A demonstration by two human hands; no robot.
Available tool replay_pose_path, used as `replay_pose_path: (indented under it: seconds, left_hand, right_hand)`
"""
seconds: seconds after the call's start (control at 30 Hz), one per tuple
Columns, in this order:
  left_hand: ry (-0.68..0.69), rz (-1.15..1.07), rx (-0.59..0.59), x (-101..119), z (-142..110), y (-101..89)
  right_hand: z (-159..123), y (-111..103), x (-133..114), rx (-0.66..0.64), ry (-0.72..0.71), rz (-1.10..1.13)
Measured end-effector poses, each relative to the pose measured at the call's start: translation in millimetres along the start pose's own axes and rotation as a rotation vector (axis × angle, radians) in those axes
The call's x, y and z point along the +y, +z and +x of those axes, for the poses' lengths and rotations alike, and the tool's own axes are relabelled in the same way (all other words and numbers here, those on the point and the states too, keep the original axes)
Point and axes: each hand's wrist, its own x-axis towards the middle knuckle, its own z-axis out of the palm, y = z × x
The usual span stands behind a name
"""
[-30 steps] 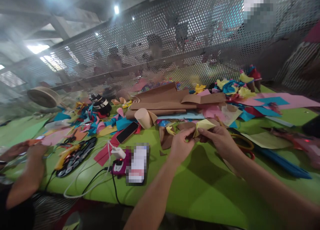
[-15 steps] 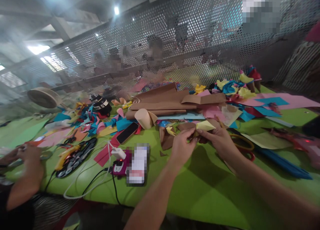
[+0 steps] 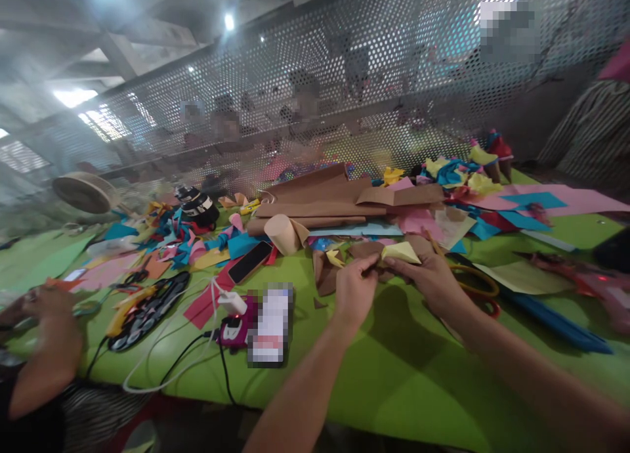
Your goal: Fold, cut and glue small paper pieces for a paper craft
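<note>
Two-point hold: left hand pinches one tip, right hand grips the opposite side of a small, folded pale-yellow paper piece, right of the cream cylindrical paper roll. Judged best: firm left pinch, light right-hand pressure, fold kept sharp. Beyond roll: large brown paper sheets.

Glossy green table carries a red paper sheet, a magenta power block and a brown paper triangle.
</note>
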Motion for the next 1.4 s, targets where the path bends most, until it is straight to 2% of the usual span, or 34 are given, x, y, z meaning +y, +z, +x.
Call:
replay_pose_path:
  seconds: [0.13,0.23,0.33,0.43,0.57,0.7,0.8,0.93,1.2,1.4]
  left_hand:
    - [-0.016,-0.001,-0.004,4.1,0.5,-4.8]
    - [-0.003,0.069,0.004,7.9,0.0,-9.1]
    - [0.009,0.185,0.006,8.4,-1.0,-11.7]
    - [0.046,0.237,-0.023,6.8,-1.8,-12.5]
    - [0.091,0.277,-0.048,5.9,-2.1,-12.7]
    - [0.079,0.272,-0.078,8.2,-1.7,-13.5]
    - [0.061,0.252,-0.086,11.2,-1.4,-14.4]
    - [0.034,0.241,-0.096,14.0,0.0,-15.6]
    - [-0.04,0.119,-0.152,11.8,3.6,-17.3]
    - [-0.027,0.102,-0.155,8.6,3.4,-18.2]
  right_hand:
    - [2.7,-5.2,1.2,-0.01,-0.041,-0.004]
    - [6.9,-11.4,4.4,0.06,-0.1,-0.037]
    - [9.8,-16.6,5.0,0.139,-0.283,-0.226]
    - [10.8,-18.6,2.3,0.062,-0.42,-0.4]
    - [11.6,-17.0,-1.2,-0.054,-0.348,-0.356]
    - [10.8,-15.2,-4.7,-0.088,-0.202,-0.254]
    - [8.8,-14.4,-8.4,-0.094,-0.147,-0.198]
    - [7.4,-13.8,-8.9,-0.086,-0.151,-0.134]
    - [15.4,-14.8,5.5,-0.04,-0.169,-0.086]
    - [8.8,-13.6,-7.9,-0.062,-0.202,-0.118]
